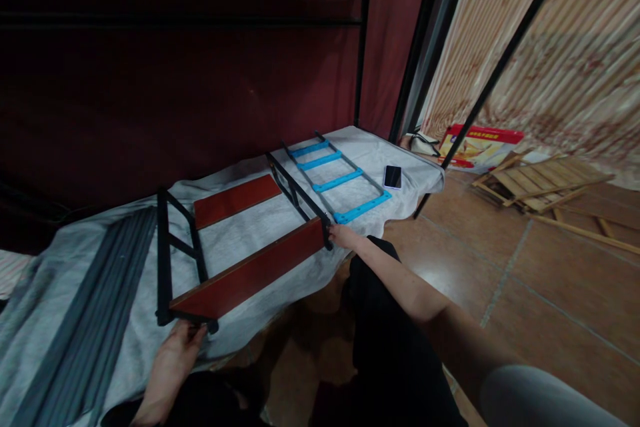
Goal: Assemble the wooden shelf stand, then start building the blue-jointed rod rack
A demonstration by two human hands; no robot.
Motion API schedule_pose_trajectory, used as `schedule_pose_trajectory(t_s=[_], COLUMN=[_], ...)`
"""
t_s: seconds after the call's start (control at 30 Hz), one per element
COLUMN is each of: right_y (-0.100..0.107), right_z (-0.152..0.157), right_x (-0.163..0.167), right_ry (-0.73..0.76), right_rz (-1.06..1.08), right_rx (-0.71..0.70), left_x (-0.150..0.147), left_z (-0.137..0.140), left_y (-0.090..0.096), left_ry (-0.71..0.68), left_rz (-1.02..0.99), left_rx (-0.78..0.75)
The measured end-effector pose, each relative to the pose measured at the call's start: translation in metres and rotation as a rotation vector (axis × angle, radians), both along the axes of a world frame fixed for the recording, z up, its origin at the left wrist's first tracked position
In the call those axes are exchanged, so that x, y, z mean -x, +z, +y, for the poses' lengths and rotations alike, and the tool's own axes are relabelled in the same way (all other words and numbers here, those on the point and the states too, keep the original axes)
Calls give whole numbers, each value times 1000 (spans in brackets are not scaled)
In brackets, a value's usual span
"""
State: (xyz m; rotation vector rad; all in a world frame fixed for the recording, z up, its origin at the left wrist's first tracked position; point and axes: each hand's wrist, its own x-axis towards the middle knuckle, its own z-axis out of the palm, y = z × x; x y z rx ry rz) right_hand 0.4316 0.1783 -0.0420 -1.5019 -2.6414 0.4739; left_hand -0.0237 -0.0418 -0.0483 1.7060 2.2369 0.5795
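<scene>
A rack of two reddish-brown boards point(265, 273) between black side frames point(163, 260) lies on a grey-white cloth point(240, 213). My left hand point(175, 353) is closed at the rack's near left corner, its fingertips partly hidden under the black edge. At the near right corner, my right hand point(343, 236) grips the end of the other side frame, beside the board's end. Just past that hand lies a ladder-like frame of grey tubes with bright blue crosspieces point(340, 179).
Several dark grey tubes point(107, 307) lie side by side at the left. A phone point(393, 177) rests on the cloth's right part. Black metal posts point(361, 60) stand around the surface. On the tiled floor are a red box point(483, 147) and a folded wooden item point(545, 180).
</scene>
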Motion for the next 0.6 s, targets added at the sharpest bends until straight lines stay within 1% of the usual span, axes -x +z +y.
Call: schedule_pose_trajectory(t_s=[0.13, 0.27, 0.37, 0.5, 0.6], right_y=[-1, -3, -1, 3, 4], right_z=[1, 1, 0, -2, -3], right_x=[-1, 0, 0, -1, -1], right_ry=[-23, -26, -19, -28, -35], right_rz=[0, -1, 7, 25, 43], right_rx=[43, 70, 76, 77, 67], left_x=[3, 5, 6, 7, 7], left_z=[1, 1, 0, -1, -1], left_y=[-1, -3, -5, -8, -7], left_ry=[-51, -42, -36, -70, -64], left_rz=[6, 26, 26, 24, 25], left_rx=[-20, -29, -23, -68, -39])
